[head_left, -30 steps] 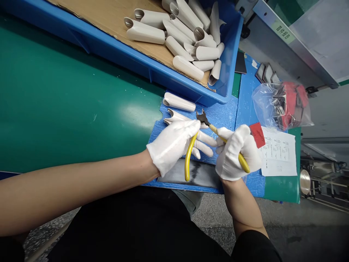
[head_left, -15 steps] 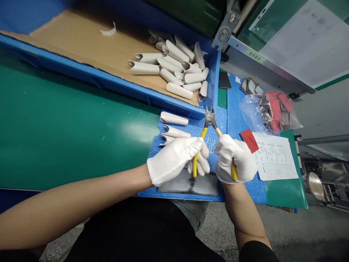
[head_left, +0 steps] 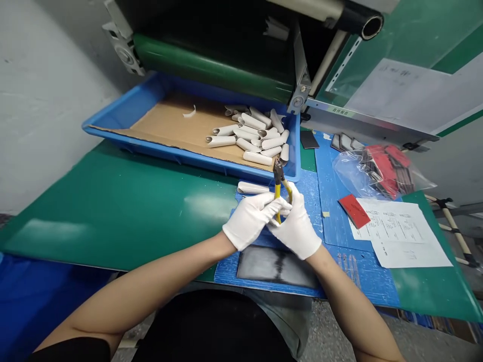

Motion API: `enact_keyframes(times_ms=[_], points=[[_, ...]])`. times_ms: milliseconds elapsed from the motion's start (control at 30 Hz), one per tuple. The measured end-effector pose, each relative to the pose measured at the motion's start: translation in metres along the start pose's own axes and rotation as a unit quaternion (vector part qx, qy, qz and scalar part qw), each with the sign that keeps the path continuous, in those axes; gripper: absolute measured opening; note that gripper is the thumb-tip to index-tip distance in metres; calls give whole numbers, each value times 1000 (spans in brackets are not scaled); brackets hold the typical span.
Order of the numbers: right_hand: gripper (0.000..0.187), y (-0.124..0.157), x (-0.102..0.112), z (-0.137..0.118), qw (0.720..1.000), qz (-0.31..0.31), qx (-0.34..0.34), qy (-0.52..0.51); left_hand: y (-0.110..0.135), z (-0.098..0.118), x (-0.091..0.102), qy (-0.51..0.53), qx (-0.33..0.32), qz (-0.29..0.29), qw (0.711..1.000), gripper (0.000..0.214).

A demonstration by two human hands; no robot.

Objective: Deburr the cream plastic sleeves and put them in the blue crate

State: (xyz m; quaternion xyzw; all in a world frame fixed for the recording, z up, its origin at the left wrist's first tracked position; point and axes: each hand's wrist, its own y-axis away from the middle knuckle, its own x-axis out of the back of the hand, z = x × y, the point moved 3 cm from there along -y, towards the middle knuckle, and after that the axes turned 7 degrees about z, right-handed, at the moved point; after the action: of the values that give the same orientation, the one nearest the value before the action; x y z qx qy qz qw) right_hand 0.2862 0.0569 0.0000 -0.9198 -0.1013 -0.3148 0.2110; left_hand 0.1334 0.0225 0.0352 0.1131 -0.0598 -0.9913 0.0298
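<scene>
My white-gloved left hand [head_left: 249,218] is closed around one yellow handle of a pair of diagonal cutters [head_left: 278,173]. My right hand [head_left: 299,229], gloved as well, grips the other handle. The two hands meet at the handles, and the dark metal jaws point away from me, towards the bin. Just beyond my left hand, a pale half-tube piece [head_left: 252,188] lies on the blue mat [head_left: 311,198]; others near it are mostly hidden by the glove. Below the hands lies a dark, shiny pad [head_left: 260,265] with dust on it.
A blue bin [head_left: 169,155], lined with cardboard, holds several pale half-tube pieces [head_left: 247,145] at its right end. A green roller belt [head_left: 215,65] overhangs it. To the right are a plastic bag of red-and-black pieces [head_left: 385,171], a red block [head_left: 354,211] and printed sheets [head_left: 411,236].
The hands have come together around the handles, and the cutters' handles and jaws have closed. The view has tilted up and now takes in more of the bin and belt.
</scene>
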Motion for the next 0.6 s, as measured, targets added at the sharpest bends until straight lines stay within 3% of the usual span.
enact_keyframes(times_ms=[67, 167, 300, 433, 533, 600], points=[[94, -1, -1, -1, 999, 5, -25, -37, 1, -3, -2, -72, -55, -30, 995, 33], [72, -4, 3, -5, 988, -2, -79, -130, 4, 0, -4, -191, -175, -38, 965, 22], [48, -3, 15, -15, 934, -53, -167, -311, 14, 15, 2, -245, -274, -3, 930, 21], [30, 7, 22, -26, 840, -205, -221, -450, 18, 38, 26, -281, -336, 111, 892, 19], [34, 14, 17, -27, 703, -293, -290, -580, -3, 62, 50, -362, -354, 188, 842, 30], [35, 16, 13, -26, 633, -312, -327, -629, -35, 80, 61, -456, -321, 180, 810, 34]])
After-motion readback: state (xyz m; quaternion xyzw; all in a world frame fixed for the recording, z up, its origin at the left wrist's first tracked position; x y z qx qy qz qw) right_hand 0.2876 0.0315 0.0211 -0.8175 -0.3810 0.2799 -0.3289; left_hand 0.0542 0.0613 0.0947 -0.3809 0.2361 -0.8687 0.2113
